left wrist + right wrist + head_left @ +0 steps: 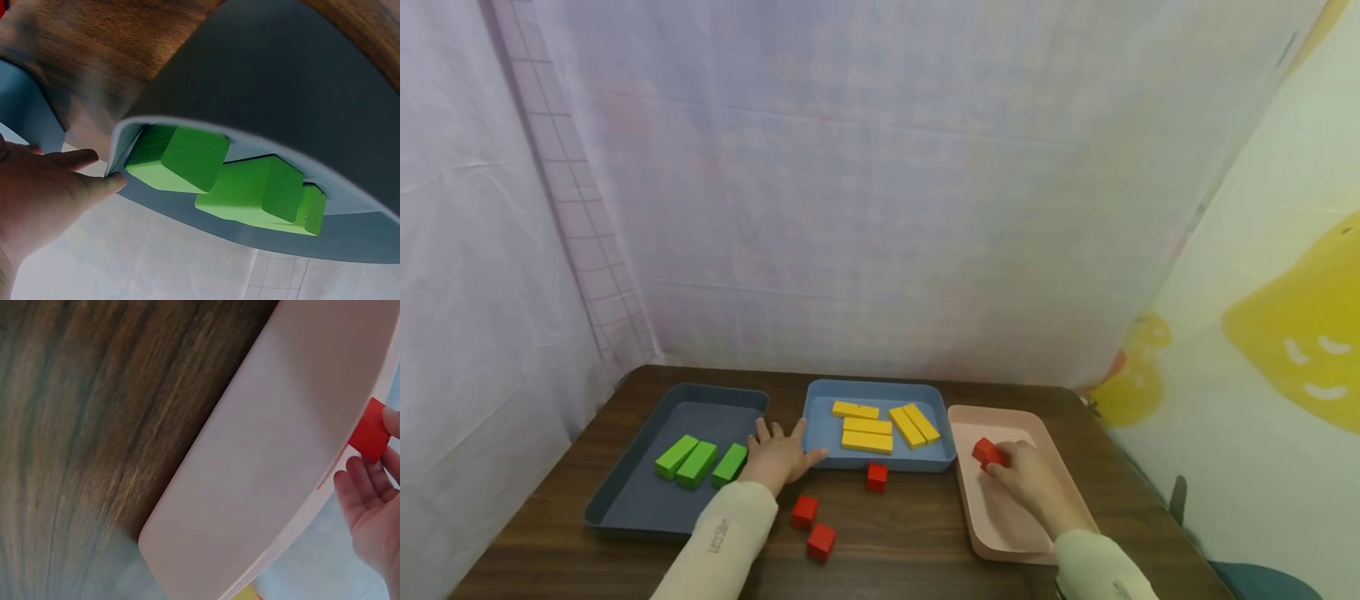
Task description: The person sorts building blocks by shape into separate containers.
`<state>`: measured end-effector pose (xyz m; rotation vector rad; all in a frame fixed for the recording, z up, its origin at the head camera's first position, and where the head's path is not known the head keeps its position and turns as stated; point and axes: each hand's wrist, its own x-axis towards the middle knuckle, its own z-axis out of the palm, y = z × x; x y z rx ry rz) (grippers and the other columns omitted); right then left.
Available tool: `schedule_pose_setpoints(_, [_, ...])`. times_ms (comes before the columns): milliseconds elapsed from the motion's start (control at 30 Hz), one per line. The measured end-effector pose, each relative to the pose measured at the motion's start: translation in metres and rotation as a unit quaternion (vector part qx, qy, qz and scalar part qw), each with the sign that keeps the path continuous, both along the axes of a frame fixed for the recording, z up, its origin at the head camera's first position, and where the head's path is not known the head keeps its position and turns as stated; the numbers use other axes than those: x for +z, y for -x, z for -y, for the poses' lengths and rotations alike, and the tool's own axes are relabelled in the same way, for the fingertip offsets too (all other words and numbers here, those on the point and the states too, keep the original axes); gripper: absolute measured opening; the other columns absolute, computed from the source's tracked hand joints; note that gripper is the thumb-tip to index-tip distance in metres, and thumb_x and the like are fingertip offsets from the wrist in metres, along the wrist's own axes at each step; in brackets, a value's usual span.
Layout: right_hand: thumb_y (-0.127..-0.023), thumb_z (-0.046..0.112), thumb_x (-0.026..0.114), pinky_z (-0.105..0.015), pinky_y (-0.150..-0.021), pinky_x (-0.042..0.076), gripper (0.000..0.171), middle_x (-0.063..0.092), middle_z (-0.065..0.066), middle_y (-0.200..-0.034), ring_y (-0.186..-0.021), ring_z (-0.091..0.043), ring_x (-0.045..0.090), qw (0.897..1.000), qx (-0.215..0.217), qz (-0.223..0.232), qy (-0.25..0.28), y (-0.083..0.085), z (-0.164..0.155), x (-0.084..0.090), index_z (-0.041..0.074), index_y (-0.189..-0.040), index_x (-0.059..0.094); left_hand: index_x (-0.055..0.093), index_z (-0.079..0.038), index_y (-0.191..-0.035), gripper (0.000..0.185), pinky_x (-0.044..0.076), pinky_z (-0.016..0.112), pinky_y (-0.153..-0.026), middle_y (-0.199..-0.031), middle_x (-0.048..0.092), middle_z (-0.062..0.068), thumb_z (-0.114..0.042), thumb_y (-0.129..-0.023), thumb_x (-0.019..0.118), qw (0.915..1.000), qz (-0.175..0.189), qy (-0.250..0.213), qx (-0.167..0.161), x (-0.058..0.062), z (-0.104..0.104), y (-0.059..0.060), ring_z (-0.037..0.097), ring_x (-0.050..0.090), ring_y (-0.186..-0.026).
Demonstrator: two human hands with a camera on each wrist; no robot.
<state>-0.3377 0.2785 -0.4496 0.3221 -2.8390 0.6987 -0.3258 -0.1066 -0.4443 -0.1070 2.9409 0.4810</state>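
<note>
- Red block sits pinched in the fingertips of the right hand, low inside the pink tray; the right wrist view shows the fingers curled toward the cube at the tray's rim.
- Nearest the camera, to the left of that grip, two red cubes lie loose on the brown table, close together but apart.
- A third loose red cube rests a little farther off, just before the front wall of the light blue tray.
- Left hand lies flat with fingers spread and holding nothing, between the dark grey tray and the light blue one; in the left wrist view a fingertip touches the grey tray's corner.
- Three green blocks lie side by side in the grey tray, just left of the resting hand.
- Four yellow blocks lie in the light blue tray, beyond the hand.
- Judged from the layout, green and yellow are sorted; red has only begun, with one cube at the pink tray and three left on the table.
- A pale checked cloth hangs behind the table.
</note>
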Motion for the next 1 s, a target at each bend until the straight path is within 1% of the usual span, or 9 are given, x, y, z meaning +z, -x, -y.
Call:
schedule_pose_setpoints(233, [-0.081,0.003,0.071,-0.044,-0.076,0.05,0.037,0.06,-0.018,-0.097,-0.081,-0.026,0.056,1.0,-0.013,0.022,-0.017,-0.001,-0.004,-0.002,-0.008,-0.116,0.066,0.03,-0.011,-0.157,0.08,0.014,0.065,-0.114,-0.152,0.023,0.039,-0.06,-0.097,0.05,1.0,0.0,0.0,0.0,-0.002,-0.002,0.001,0.056,0.005,-0.144])
schedule_pose_setpoints(467, [-0.086,0.01,0.07,-0.051,-0.087,0.05,0.043,0.059,-0.022,-0.112,-0.093,-0.031,0.057,0.998,-0.042,0.044,-0.027,0.001,0.0,0.004,-0.007,-0.125,0.061,0.03,-0.012,-0.157,0.08,0.014,0.064,-0.115,-0.153,0.023,0.038,-0.06,-0.097,0.05,1.0,0.001,0.004,0.009,0.001,-0.003,0.0,0.055,0.006,-0.144])
schedule_pose_setpoints(500, [-0.087,0.011,0.071,-0.052,-0.089,0.05,0.044,0.06,-0.022,-0.114,-0.094,-0.031,0.057,0.998,-0.042,0.043,-0.03,0.001,0.001,0.005,-0.007,-0.126,0.061,0.031,-0.012,-0.157,0.08,0.014,0.064,-0.115,-0.153,0.023,0.038,-0.06,-0.097,0.051,0.9999,0.001,0.003,0.01,0.002,-0.003,0.0,0.055,0.006,-0.144])
schedule_pose_setpoints(567, [-0.087,0.011,0.07,-0.051,-0.086,0.051,0.044,0.062,-0.02,-0.111,-0.092,-0.031,0.058,0.998,-0.039,0.039,-0.032,0.001,0.004,0.009,-0.007,-0.126,0.061,0.031,-0.012,-0.157,0.08,0.014,0.064,-0.114,-0.153,0.024,0.038,-0.06,-0.097,0.051,0.9999,0.001,0.002,0.011,0.002,-0.003,-0.001,0.055,0.006,-0.144])
schedule_pose_setpoints(700, [-0.088,0.014,0.069,-0.052,-0.091,0.049,0.04,0.067,-0.016,-0.11,-0.094,-0.029,0.061,0.999,-0.028,0.013,-0.043,0.0,0.011,0.015,-0.004,-0.124,0.064,0.031,-0.012,-0.157,0.08,0.014,0.064,-0.114,-0.153,0.024,0.038,-0.06,-0.096,0.052,1.0,-0.001,0.001,0.007,0.001,-0.003,-0.001,0.056,0.006,-0.144])
schedule_pose_setpoints(733, [-0.089,0.014,0.068,-0.051,-0.09,0.05,0.038,0.069,-0.015,-0.104,-0.09,-0.029,0.062,0.999,-0.027,0.018,-0.032,0.0,0.014,0.017,-0.002,-0.123,0.065,0.03,-0.012,-0.157,0.08,0.014,0.064,-0.114,-0.153,0.023,0.038,-0.06,-0.096,0.051,1.0,0.0,0.001,0.006,0.0,-0.002,0.0,0.056,0.005,-0.144])
schedule_pose_setpoints(800, [-0.091,0.017,0.069,-0.053,-0.094,0.049,0.038,0.069,-0.016,-0.109,-0.098,-0.03,0.063,0.999,-0.026,0.009,-0.024,-0.002,0.021,0.02,-0.001,-0.124,0.065,0.03,-0.012,-0.157,0.081,0.014,0.064,-0.114,-0.153,0.023,0.039,-0.061,-0.096,0.051,1.0,0.0,0.0,0.004,-0.001,-0.002,0.0,0.056,0.005,-0.144])
schedule_pose_setpoints(867, [-0.091,0.016,0.07,-0.052,-0.091,0.051,0.038,0.069,-0.018,-0.111,-0.097,-0.031,0.065,1.0,-0.019,-0.006,-0.003,-0.005,0.03,0.021,-0.001,-0.124,0.065,0.03,-0.012,-0.157,0.08,0.014,0.064,-0.114,-0.153,0.023,0.039,-0.06,-0.096,0.051,1.0,0.002,0.0,0.003,-0.002,-0.002,0.001,0.056,0.005,-0.144])
schedule_pose_setpoints(1000, [-0.088,0.014,0.074,-0.051,-0.086,0.053,0.04,0.067,-0.02,-0.116,-0.101,-0.035,0.065,0.998,0.007,-0.056,0.031,-0.011,0.056,0.022,-0.004,-0.122,0.066,0.027,-0.013,-0.158,0.08,0.012,0.064,-0.115,-0.154,0.02,0.037,-0.06,-0.098,0.049,1.0,0.007,-0.001,0.003,-0.002,-0.001,0.002,0.055,0.003,-0.144])
